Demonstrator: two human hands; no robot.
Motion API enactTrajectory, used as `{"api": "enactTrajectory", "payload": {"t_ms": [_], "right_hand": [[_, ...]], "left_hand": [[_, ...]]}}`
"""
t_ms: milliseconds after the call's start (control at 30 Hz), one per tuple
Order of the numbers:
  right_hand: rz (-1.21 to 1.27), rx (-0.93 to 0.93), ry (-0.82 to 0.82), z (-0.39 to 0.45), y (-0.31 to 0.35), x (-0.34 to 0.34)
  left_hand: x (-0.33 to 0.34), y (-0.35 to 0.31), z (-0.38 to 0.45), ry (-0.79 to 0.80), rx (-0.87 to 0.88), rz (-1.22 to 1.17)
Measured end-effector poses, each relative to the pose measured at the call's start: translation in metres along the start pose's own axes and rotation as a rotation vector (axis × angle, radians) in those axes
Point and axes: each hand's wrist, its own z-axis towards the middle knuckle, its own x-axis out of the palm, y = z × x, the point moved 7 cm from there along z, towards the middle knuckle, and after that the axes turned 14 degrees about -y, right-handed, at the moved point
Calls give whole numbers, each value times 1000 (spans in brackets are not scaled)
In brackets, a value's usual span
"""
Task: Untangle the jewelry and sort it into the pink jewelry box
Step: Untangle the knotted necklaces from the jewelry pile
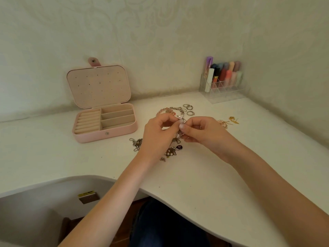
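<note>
Pinching a silver chain between both our left hand and right hand above the tangled jewelry, we judge sorting barely begun, since the open pink jewelry box looks empty.

Lighting's pretty soft and even, kinda warm with a greenish-yellow cast, no harsh glare anywhere. Only faint shadows sit under the hands on the white desk. Wide-angle lens bends things a lot, the desk edge and wall curve toward the corners. The lipstick organizer at the back looks smeary, and the small jewelry bits are too soft to read clearly.
</note>
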Motion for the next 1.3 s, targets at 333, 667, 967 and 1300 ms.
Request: {"api": "enactTrajectory", "payload": {"t_ms": [333,667,967,1300], "right_hand": [[239,81,-155,5,9,-19],[-264,-175,-295,6,2,-16],[-53,-163,-211,-3,16,-11],[361,90,-157,1,11,-15]], "left_hand": [[9,5,-4,124,-171,-218],[10,7,-4,183,-321,-448],[0,4,-1,93,-76,-211],[2,11,-5,106,-136,-158]]}}
